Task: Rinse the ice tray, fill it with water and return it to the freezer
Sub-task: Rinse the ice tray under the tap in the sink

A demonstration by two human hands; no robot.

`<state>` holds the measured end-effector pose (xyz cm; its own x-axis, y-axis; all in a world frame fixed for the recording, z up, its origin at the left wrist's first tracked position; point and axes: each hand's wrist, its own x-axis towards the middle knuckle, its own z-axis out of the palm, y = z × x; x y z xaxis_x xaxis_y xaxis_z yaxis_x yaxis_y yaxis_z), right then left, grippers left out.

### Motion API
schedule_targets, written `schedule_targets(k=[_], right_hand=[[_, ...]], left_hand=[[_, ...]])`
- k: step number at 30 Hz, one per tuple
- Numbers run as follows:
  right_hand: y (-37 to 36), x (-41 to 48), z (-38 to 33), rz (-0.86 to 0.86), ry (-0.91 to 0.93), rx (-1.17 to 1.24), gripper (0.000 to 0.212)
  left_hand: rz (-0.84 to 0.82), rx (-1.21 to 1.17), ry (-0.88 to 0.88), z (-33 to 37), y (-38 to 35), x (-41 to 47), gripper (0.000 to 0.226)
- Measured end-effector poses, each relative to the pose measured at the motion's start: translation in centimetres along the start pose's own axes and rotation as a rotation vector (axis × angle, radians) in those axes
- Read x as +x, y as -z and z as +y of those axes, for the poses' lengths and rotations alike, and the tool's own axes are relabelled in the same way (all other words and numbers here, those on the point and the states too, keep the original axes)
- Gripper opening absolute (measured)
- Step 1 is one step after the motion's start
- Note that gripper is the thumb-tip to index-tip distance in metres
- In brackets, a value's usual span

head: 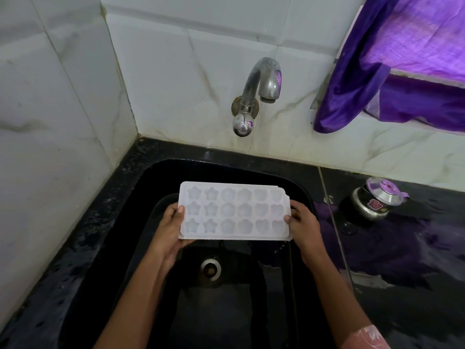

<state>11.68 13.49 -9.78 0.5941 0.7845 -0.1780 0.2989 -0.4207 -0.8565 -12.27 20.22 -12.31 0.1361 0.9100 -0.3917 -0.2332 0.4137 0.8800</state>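
The white tiled wall (50, 122) stood at the far left, meeting the black sink (141, 187) at the corner. The left grip (169, 226) was clamped on the short left end of the ice tray (234, 212), thumb on the top face and fingers curled beneath. The tray was held roughly level above the sink basin, cavities upward, with star-shaped cavities at its left end. The steel tap (261, 81) projected from the wall above the tray, and the drain (210, 268) lay below it. The right grip (303, 224) was clamped on the tray's right end in the same manner. On the black desk (402, 285) stood a lidded steel pot (375, 200), with a purple curtain (364, 79) above.
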Motion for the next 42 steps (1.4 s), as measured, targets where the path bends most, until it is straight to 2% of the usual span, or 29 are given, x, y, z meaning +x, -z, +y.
schedule_targets(k=[6,16,30,32,38,40,42], right_hand=[[-0.2,-0.3,0.1,0.054,0.048,0.045,0.039],[-0.4,-1.2,1.2,0.117,0.076,0.080,0.034],[0.3,-1.7,2.2,0.188,0.216,0.018,0.019],[0.5,-1.7,2.2,0.203,0.250,0.002,0.020],[0.9,-2.1,2.3,0.201,0.294,0.053,0.025],[1.0,-2.2,2.7,0.209,0.300,0.054,0.022],[1.1,-2.3,3.1,0.205,0.293,0.055,0.028]], left_hand=[[0.067,0.140,-0.107,-0.2,0.3,0.5,0.012],[0.133,0.289,-0.251,-1.8,0.2,1.3,0.022],[0.055,0.141,-0.338,-2.3,0.4,0.5,0.035],[0.042,0.112,-0.345,-2.4,0.2,0.4,0.031],[0.078,0.127,-0.355,-2.8,0.2,-0.2,0.047],[0.095,0.129,-0.372,-2.9,0.1,-0.4,0.045],[0.106,0.141,-0.377,-3.0,0.0,-0.7,0.038]])
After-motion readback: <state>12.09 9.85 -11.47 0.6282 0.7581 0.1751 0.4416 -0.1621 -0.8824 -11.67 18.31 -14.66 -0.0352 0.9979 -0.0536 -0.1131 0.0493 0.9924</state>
